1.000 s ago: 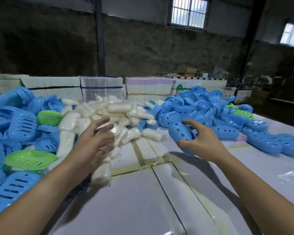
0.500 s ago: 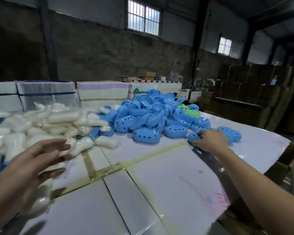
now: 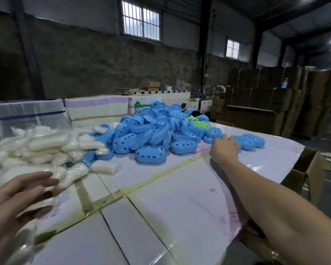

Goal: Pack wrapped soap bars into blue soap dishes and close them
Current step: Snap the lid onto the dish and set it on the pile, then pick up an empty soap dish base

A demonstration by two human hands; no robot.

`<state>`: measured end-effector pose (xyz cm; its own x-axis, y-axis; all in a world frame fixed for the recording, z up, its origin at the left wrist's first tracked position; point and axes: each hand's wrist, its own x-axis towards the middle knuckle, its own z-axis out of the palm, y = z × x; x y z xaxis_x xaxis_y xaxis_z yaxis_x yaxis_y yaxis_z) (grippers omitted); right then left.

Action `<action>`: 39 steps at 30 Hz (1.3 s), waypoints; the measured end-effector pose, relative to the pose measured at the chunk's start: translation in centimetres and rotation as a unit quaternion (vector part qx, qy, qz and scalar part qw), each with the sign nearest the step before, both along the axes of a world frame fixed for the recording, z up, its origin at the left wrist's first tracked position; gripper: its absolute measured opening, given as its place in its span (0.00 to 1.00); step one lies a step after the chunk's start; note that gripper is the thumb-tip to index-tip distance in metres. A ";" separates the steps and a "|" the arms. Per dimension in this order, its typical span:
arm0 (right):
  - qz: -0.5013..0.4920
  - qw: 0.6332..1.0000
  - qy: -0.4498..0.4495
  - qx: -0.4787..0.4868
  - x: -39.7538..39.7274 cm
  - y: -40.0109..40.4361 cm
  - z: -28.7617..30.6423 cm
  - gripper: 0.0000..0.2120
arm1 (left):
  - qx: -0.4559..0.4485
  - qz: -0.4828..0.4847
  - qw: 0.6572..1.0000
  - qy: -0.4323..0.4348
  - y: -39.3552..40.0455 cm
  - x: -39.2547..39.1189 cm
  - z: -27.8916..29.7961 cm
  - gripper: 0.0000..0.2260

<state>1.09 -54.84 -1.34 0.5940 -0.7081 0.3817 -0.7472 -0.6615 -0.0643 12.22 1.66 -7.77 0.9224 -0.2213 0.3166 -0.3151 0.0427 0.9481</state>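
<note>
Closed blue soap dishes (image 3: pixel 151 155) lie heaped at mid-table, with more dishes (image 3: pixel 251 140) trailing toward the right edge. My right hand (image 3: pixel 225 149) reaches far out and rests flat, fingers spread, on a closed blue dish (image 3: pixel 208 139) in that right-hand row. A heap of wrapped white soap bars (image 3: pixel 46 148) covers the left. My left hand (image 3: pixel 17 196) hovers at its near edge with fingers extended and apart. A blurred wrapped bar (image 3: pixel 22 243) shows just under that palm, and I cannot tell whether the hand grips it.
The white table (image 3: pixel 161 217) has taped seams (image 3: pixel 84 197). A few green dishes (image 3: pixel 199 123) sit in the blue pile. Flat stacked packs (image 3: pixel 96 109) line the far edge. An open cardboard box (image 3: pixel 304 169) stands beyond the right edge, with stacked cartons (image 3: pixel 275 104) behind.
My right hand carried a closed blue dish from mid-table to the row at the far right and now lies on top of it. The view swung right. My left hand's fingers opened out.
</note>
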 end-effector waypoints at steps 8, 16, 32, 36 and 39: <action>0.281 0.951 -0.128 0.027 3.5 13.5 2.9 0.11 | 0.028 -0.007 0.999 -0.026 -1.8 -6.9 3.4 0.22; 0.556 0.810 -0.133 0.128 5.3 32.3 4.6 0.08 | 0.097 0.114 0.988 -0.032 -4.0 -11.5 7.5 0.14; 0.668 0.666 -0.126 0.306 4.1 35.1 0.1 0.18 | 0.469 0.364 0.803 -0.054 3.2 -9.3 9.0 0.10; 0.678 0.664 -0.105 0.297 3.8 35.4 -0.1 0.15 | 0.578 0.372 0.723 0.066 6.0 -8.2 8.4 0.17; 0.685 0.669 -0.090 0.273 3.7 35.4 -0.3 0.12 | 0.574 0.404 0.707 0.086 7.8 -7.7 8.1 0.23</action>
<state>4.79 -19.41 -1.64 0.8077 0.3914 0.4410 0.5893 -0.5587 -0.5835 4.56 9.45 0.37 0.8976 0.3794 0.2245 0.3266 -0.9144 0.2394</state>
